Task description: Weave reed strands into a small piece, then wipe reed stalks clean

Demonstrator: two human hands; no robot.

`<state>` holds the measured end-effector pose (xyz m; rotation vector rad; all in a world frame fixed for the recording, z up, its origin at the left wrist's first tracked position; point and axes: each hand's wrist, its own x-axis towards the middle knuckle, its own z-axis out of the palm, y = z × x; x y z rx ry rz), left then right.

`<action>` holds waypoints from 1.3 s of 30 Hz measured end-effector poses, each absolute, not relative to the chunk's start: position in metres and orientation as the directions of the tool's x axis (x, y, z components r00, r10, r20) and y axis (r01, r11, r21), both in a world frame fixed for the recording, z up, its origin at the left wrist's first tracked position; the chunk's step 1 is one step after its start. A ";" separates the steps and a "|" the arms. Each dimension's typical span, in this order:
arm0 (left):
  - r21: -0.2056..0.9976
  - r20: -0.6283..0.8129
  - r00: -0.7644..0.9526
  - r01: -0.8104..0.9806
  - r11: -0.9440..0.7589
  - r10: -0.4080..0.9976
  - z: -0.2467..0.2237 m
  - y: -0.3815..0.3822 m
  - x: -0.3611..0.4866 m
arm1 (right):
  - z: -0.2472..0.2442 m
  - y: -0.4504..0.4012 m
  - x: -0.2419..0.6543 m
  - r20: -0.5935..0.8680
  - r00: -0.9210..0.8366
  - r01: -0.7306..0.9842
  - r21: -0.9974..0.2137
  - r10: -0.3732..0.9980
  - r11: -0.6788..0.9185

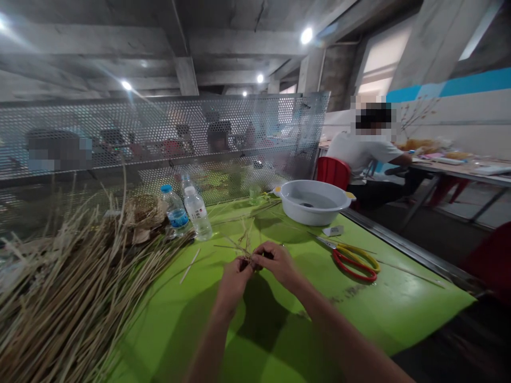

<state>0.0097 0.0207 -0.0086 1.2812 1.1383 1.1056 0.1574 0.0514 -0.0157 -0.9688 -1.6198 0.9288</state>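
Head view: both grips meet above the green table (411, 303), the left hand (235, 276) and the right hand (277, 260) each pinching, fingertips drawn together, a small cluster of thin strands (246, 246). Loose ends splay out beyond the grips; the centre is covered by fingers and seems to be woven, though it is too small to be sure. Left of the grips, a pile of dry stalks (80, 298) is cut off by the picture's edge. Beyond them to the left stand a blue-capped bottle (175, 213) and a white-capped bottle (197, 215), which partly hides a third bottle (186, 181). Scissors (353, 262) lie to the right; farther off that way, a basin (313, 205) holds a dark shape, unclear.
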 end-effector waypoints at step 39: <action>0.993 0.095 0.072 0.069 -0.100 0.993 -0.004 0.025 -0.001 | -0.012 0.054 0.168 0.244 -0.211 -0.030 -0.970 0.947 0.243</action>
